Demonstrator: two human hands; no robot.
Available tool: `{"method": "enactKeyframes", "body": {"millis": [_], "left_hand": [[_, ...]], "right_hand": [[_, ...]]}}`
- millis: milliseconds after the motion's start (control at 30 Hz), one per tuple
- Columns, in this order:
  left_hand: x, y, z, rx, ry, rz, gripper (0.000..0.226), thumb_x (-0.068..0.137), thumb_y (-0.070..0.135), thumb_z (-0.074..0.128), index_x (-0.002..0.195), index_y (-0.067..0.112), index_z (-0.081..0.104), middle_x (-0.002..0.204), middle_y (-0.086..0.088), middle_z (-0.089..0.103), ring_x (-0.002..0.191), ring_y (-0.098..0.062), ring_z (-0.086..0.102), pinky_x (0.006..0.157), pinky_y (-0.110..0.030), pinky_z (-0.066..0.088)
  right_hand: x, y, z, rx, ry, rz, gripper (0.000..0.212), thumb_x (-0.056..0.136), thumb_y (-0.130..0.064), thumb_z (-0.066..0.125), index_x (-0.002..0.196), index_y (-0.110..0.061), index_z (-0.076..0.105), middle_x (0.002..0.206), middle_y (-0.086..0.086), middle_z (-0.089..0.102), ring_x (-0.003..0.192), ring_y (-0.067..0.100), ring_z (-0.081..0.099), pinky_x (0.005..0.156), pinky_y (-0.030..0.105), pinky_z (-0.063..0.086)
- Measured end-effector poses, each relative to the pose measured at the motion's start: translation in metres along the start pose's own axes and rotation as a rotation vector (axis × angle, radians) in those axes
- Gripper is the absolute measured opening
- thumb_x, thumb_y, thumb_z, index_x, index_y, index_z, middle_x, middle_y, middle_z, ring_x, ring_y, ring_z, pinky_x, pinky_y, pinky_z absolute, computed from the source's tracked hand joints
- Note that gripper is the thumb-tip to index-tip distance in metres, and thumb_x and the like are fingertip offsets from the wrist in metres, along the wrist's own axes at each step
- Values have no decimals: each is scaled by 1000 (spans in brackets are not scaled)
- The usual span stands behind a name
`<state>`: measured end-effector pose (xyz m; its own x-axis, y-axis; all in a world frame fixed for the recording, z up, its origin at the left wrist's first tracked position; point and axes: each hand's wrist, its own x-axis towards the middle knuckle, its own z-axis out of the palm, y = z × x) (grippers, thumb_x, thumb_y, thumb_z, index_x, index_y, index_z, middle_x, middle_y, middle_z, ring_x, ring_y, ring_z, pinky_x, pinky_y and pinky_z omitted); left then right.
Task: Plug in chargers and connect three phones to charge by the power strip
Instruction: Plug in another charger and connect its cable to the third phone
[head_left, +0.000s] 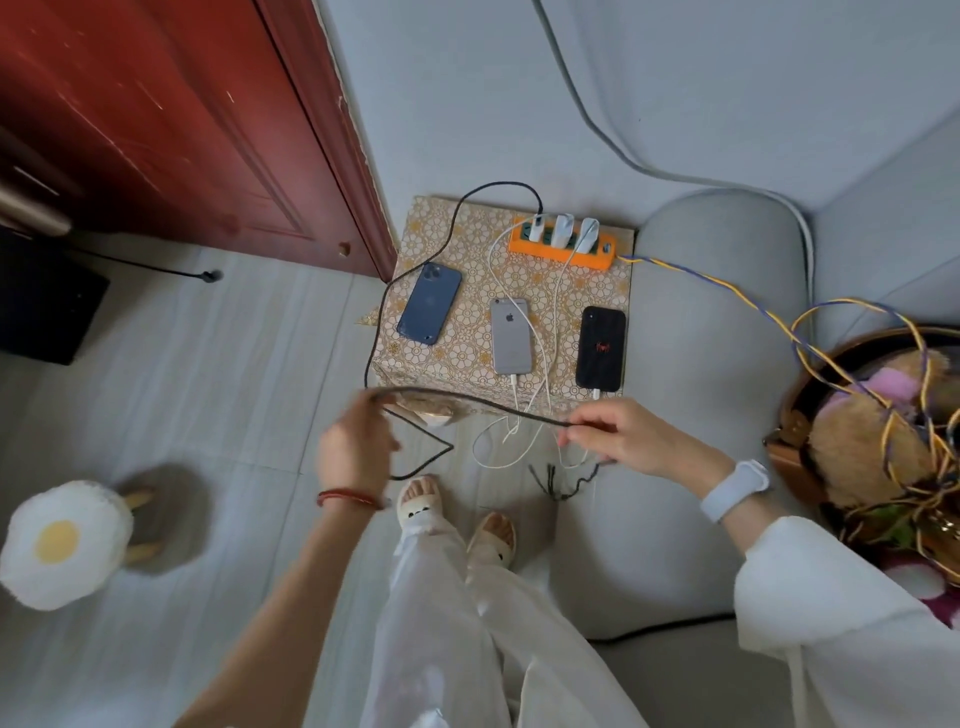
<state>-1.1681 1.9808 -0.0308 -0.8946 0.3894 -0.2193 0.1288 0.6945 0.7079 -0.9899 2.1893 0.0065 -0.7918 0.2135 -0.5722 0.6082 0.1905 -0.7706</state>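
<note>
— Holding a black cable (498, 408) stretched between both hands, just in front of the near edge of the tabletop (613, 280). Left hand (356, 447) curled round the cable's bend, fingers blurred; right hand (615, 439) pinching the cable between thumb and fingertips.

— And farther along that cable?

— Running up past the tabletop's left edge, looping over the far edge and into the leftmost charger (537, 228) on the orange power strip (563, 244). Loose slack hanging below the left hand in a sharp kink above the floor (218, 395).

— Power strip where?

— Along the far edge, towards the right corner. Three white chargers plugged in side by side: leftmost, middle charger (562, 228), right charger (588, 231). Yellow and blue twisted cord (727, 291) leaving the strip's right end, across the grey sofa arm (722, 322).

— Phones?

— Three, all lying face down. Blue phone (429, 303) near the left edge, tilted, nothing plugged into it. Silver phone (511, 336) in the middle, white cable (514, 384) plugged into its near end. Black phone (600, 348) near the right edge, a white plug (596, 393) at its near end too. White cables hanging over the near edge in loops.

— Anything else close by?

— Red door (156, 119) at far left, a fried-egg cushion stool (62, 543) on the floor, feet in slippers (423, 501) below the hands. Red bracelet (348, 498) on the left wrist, pale band (735, 488) on the right.
</note>
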Motion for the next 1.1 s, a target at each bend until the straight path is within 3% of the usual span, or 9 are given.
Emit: {"method": "enactKeyframes", "body": {"millis": [100, 200, 267, 333, 433, 667, 867, 967, 1100], "left_hand": [[14, -27, -15, 34, 25, -180, 29, 90, 15, 40, 116, 16, 54, 81, -6, 68, 89, -36, 62, 69, -32, 43], [-2, -24, -3, 324, -326, 152, 70, 83, 24, 57, 142, 21, 20, 138, -10, 45, 126, -32, 42, 109, -50, 26], [-21, -3, 14, 425, -502, 401, 76, 84, 36, 55, 141, 34, 5, 147, -3, 32, 137, -25, 25, 113, -54, 5], [-31, 15, 24, 312, -578, 562, 51, 88, 32, 49, 137, 28, 33, 126, -8, 57, 119, -24, 50, 111, -57, 23], [-25, 16, 20, 142, -405, 536, 20, 88, 19, 49, 96, 13, 66, 77, -9, 71, 68, -26, 65, 67, -42, 54], [-7, -47, -8, 57, -8, -191, 21, 88, 11, 40, 90, 20, 59, 73, -1, 65, 81, -32, 63, 62, -28, 42], [-34, -24, 21, 217, -594, 281, 54, 84, 25, 58, 134, 20, 38, 130, -5, 55, 121, -22, 49, 107, -48, 30], [-41, 0, 34, 86, -650, 383, 24, 89, 19, 51, 109, 14, 62, 95, -6, 70, 89, -24, 62, 87, -44, 46], [-33, -3, 31, 146, -346, 332, 17, 89, 12, 49, 91, 12, 66, 91, -5, 70, 78, -26, 64, 66, -34, 50]], "right_hand": [[-6, 17, -9, -45, 77, 43, 32, 92, -14, 48, 69, -30, 64, 54, -5, 41, 52, 15, 33, 55, 30, 29], [3, 5, 5, -97, -13, -7, 30, 92, -17, 48, 72, -32, 64, 48, -12, 46, 47, 10, 32, 51, 25, 28], [15, -10, 22, -147, -85, -66, 27, 92, -21, 48, 74, -31, 66, 57, -1, 53, 47, 10, 34, 47, 18, 28], [22, -20, 30, -183, -115, -97, 24, 91, -24, 48, 78, -26, 68, 62, 9, 56, 44, 7, 34, 45, 15, 29], [19, -17, 26, -115, -104, -91, 23, 90, -25, 52, 72, -29, 66, 58, -4, 53, 44, 1, 37, 46, 12, 31], [4, 28, 3, 7, 140, 60, 20, 90, -12, 51, 79, -14, 67, 64, -2, 56, 42, -2, 41, 53, 16, 32], [20, 6, 35, -105, -54, -40, 23, 92, -18, 48, 88, -16, 71, 57, 5, 49, 48, 12, 33, 48, 22, 26], [25, -2, 41, -100, -81, -59, 22, 91, -22, 50, 84, -21, 70, 55, -1, 48, 46, 11, 33, 45, 19, 25], [17, 12, 26, -50, -80, 32, 22, 87, -23, 57, 65, -27, 58, 55, -9, 50, 46, -1, 46, 49, 9, 34]]}}
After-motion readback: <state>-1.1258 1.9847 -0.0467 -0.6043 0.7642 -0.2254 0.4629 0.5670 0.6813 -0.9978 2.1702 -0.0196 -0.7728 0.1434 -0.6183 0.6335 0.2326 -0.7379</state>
